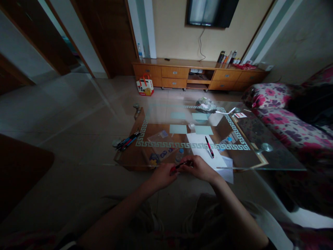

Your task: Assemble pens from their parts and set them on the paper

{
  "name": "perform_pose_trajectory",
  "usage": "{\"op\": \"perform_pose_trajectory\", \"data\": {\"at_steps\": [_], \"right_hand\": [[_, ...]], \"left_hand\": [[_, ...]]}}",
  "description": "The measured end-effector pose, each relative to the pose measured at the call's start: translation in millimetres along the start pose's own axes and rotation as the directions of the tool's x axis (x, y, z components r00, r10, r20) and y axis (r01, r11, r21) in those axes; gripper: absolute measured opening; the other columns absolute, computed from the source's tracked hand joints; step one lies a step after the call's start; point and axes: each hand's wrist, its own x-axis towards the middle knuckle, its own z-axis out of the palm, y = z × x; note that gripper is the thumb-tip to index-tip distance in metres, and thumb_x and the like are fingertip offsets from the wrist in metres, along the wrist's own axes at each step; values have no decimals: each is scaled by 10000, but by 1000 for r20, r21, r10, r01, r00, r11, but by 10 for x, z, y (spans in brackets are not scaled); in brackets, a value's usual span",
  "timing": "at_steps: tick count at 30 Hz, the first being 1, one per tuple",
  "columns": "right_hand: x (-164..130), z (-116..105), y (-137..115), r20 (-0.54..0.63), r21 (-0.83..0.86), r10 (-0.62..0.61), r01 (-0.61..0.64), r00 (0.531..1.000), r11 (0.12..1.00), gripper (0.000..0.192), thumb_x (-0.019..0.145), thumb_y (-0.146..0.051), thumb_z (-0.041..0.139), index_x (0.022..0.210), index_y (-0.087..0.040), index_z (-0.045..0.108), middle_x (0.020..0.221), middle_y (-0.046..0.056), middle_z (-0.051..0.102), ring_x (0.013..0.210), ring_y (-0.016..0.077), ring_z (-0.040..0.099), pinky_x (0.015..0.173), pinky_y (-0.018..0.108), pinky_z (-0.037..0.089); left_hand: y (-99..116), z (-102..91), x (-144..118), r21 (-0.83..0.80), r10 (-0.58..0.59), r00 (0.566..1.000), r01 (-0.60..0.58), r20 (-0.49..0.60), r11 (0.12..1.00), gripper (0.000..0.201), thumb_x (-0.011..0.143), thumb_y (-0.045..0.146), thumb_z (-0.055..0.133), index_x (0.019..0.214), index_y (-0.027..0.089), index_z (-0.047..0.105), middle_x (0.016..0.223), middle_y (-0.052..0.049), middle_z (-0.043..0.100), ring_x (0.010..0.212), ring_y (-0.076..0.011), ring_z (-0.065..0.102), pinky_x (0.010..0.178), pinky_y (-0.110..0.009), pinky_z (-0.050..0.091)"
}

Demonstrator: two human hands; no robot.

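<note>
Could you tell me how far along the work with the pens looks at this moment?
One pen already lies on the white paper. Both the left hand and right hand grip a red-capped pen. A bunch of pens sits untouched at the glass table edge.

Dim room — tiled floor (65, 114), wooden TV cabinet (197, 74), floral sofa (281, 114), glass table (275, 163).

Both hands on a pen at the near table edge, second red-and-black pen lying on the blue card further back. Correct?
Not quite. In the head view both hands, left hand and right hand, do hold a pen at the near edge of the glass table, but the second red-and-black pen lies on the white paper, not on a blue card.
</note>
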Motion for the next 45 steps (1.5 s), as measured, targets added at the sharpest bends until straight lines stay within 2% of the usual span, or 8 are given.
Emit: {"op": "perform_pose_trajectory", "data": {"at_steps": [11, 18, 28, 36, 41, 45], "right_hand": [[6, 37, 98, -12, -99, -26, 24, 1000, 995, 216, 891, -356, 628, 917, -181, 750, 760, 32, 712, 638, 150, 583, 580, 258, 417], [6, 40, 94, 13, -151, -51, 53, 999, 987, 239, 913, -364, 601, 889, -187, 759, 708, 19, 691, 604, 141, 551, 540, 247, 373], [11, 74, 92, 43, -125, -81, 86, 996, 988, 292, 925, -385, 573, 830, -172, 747, 688, 16, 668, 625, 144, 540, 562, 244, 391], [20, 103, 137, 68, -156, -85, 95, 994, 983, 366, 940, -416, 546, 713, -167, 690, 598, -13, 574, 554, 114, 455, 518, 231, 324], [7, 108, 153, 62, -160, -81, 90, 995, 983, 360, 935, -416, 553, 723, -163, 696, 613, -3, 599, 565, 118, 478, 520, 229, 333], [10, 126, 157, 70, -139, -62, 71, 996, 988, 350, 935, -415, 560, 737, -162, 699, 633, 3, 618, 582, 122, 502, 531, 232, 347]], "left_hand": [[1, 12, -11, 88, -20, 1000, 19, 2, 996, 201, 847, 309, 574, 963, 187, 684, 892, -85, 715, 800, -227, 648, 653, -270, 378], [2, 15, -16, 120, -49, 999, 48, 12, 992, 227, 855, 315, 569, 1013, 200, 686, 927, -94, 722, 847, -239, 665, 681, -279, 401], [-4, 20, -40, 173, -61, 998, 60, 2, 983, 224, 869, 332, 572, 1029, 219, 680, 958, -99, 722, 898, -260, 672, 698, -293, 423], [31, 11, -41, 208, -100, 995, 95, 12, 973, 225, 876, 330, 562, 1029, 213, 679, 968, -106, 724, 926, -263, 671, 751, -311, 448], [36, 15, -45, 232, -108, 994, 101, 16, 967, 232, 861, 324, 571, 1037, 220, 682, 973, -105, 724, 936, -268, 673, 732, -307, 444], [35, 18, -48, 244, -100, 995, 102, -22, 964, 220, 863, 336, 564, 1009, 225, 686, 952, -101, 722, 901, -272, 669, 703, -304, 430]]}}
